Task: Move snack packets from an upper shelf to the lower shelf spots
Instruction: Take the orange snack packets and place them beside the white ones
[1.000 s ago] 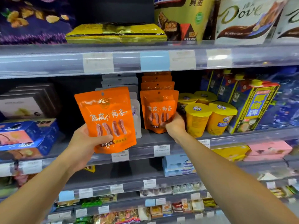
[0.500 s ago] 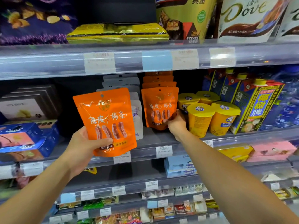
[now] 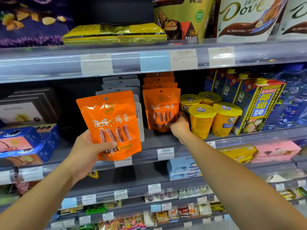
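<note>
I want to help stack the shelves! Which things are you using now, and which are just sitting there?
Part of the job:
- orange packet in the left hand
- orange packets on the shelf, right hand gripping the front one

Just sitting there:
- yellow cups
- blue cartons
- white pouches

Bright, even store light falls from above, throwing white glare along the clear shelf-edge strip (image 3: 126,63) and on the glossy orange packet (image 3: 113,123) below it. Recesses behind the packet sit in deep shadow. Wide-angle bowing curves the strip toward the frame edges, where labels and goods turn soft.
</note>
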Demonstrator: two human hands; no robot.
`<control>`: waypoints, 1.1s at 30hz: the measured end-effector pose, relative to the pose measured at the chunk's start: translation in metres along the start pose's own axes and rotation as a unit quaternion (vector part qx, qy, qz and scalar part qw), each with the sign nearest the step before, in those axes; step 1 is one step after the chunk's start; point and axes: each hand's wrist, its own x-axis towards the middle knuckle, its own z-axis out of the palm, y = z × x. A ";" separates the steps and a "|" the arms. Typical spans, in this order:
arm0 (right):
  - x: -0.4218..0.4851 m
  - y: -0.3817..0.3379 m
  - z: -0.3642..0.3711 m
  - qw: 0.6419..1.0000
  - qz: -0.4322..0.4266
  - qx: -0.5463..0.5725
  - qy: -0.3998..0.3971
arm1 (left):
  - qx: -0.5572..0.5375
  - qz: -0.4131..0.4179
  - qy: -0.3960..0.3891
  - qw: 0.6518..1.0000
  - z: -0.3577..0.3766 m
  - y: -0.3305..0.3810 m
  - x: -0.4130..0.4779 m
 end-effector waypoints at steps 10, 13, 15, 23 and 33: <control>-0.063 0.008 -0.031 0.987 -0.065 -0.137 -0.051 | -0.002 -0.009 0.000 1.000 0.026 0.008 0.005; -0.093 0.033 -0.050 0.948 -0.202 -0.226 -0.094 | -0.001 -0.010 -0.002 1.000 0.042 0.007 0.010; -0.103 0.052 -0.060 0.898 -0.300 -0.308 -0.099 | -0.003 -0.014 -0.007 1.000 0.058 0.003 0.014; -0.100 0.099 -0.072 0.829 -0.372 -0.415 -0.057 | -0.016 -0.004 -0.004 1.000 0.127 -0.026 0.047; -0.094 0.109 -0.079 0.855 -0.356 -0.372 -0.058 | 0.032 -0.016 0.030 0.999 0.164 -0.045 0.073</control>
